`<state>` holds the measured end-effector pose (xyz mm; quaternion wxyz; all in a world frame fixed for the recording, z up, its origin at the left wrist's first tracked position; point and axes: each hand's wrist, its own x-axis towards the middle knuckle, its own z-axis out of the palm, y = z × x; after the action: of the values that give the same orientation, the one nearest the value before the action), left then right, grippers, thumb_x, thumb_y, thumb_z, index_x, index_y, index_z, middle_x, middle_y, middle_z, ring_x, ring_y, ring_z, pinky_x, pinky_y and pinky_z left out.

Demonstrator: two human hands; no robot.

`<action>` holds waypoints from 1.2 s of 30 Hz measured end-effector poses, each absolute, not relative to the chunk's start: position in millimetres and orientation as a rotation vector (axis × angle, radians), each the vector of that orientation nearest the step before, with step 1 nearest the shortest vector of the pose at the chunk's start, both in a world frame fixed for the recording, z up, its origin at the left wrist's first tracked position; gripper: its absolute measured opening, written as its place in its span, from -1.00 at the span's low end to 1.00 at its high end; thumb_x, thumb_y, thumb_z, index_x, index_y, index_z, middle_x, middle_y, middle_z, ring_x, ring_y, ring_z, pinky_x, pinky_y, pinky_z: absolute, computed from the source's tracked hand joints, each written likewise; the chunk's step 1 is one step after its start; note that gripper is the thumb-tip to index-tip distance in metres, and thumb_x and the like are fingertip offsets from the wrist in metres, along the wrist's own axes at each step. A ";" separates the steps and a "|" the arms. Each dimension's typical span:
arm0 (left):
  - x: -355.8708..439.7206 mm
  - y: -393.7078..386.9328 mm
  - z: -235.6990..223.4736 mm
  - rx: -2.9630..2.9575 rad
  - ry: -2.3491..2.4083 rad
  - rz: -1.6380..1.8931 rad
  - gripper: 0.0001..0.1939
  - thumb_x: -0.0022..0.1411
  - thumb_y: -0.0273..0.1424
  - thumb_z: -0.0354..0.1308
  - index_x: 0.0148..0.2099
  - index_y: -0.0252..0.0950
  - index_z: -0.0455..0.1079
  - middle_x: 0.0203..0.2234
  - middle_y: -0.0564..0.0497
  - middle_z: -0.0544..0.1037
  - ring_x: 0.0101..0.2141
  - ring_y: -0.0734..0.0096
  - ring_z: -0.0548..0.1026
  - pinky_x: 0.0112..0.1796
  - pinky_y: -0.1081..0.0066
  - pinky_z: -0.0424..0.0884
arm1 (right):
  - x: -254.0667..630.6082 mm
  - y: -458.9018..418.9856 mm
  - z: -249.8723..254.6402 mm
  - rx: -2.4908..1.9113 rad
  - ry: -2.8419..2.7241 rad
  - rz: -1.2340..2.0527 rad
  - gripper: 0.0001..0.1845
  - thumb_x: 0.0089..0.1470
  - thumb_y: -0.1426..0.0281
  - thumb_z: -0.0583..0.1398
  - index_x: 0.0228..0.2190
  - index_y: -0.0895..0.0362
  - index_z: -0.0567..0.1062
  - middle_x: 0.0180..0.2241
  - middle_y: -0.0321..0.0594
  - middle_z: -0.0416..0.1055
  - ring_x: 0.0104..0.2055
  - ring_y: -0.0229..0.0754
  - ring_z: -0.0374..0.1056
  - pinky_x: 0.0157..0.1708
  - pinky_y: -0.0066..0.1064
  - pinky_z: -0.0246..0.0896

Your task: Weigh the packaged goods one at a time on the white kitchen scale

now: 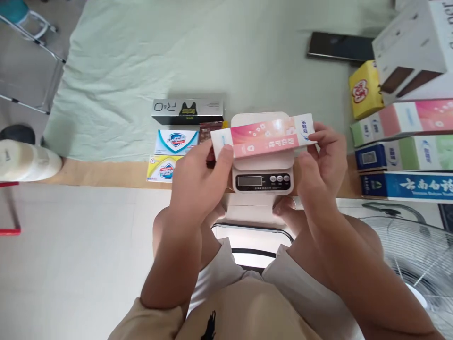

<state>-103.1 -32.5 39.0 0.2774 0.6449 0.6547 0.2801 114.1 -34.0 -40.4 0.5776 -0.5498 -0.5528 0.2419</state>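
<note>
Two bare hands are at work by the near edge of the table (148, 56), over a small white scale (262, 165). The left hand (201, 179) pinches one end of the pink carton (265, 137), its thumb pressed on the printed face. The right hand (323, 163) is at the other end, fingers curled against it and thumb just below; I can't tell whether it grips firmly. Slanting a little, the carton lies across the scale's plate as seen from above; whether it touches the plate I can't make out.

Beside the left hand sit a silver box (188, 111), a blue-and-white box (177, 141), a yellow-and-white box (161, 168) and a brown packet (209, 132), partly covered.

Toward the table's right edge lie a pink-and-green carton (387, 122), a pale green carton (410, 153) and a blue carton (406, 185), with a yellow box (365, 89), a white box (417, 52) and a dark phone (339, 47) farther back.
</note>
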 end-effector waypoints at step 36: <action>-142.1 44.5 47.7 1.810 1.420 1.248 -0.41 0.20 -0.01 0.37 0.21 -0.03 0.39 0.20 0.09 0.57 0.36 0.12 0.43 0.29 0.06 0.50 | 107.5 4.1 -34.8 -0.996 -1.369 0.814 -0.47 0.32 0.03 0.13 0.22 -0.08 0.25 0.31 -0.08 0.38 0.39 -0.02 0.35 0.41 0.08 0.32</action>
<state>-142.1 44.5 47.7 0.2591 0.6681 0.5240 0.4605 107.5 4.1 -34.8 0.5903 -0.4278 -0.5883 0.3499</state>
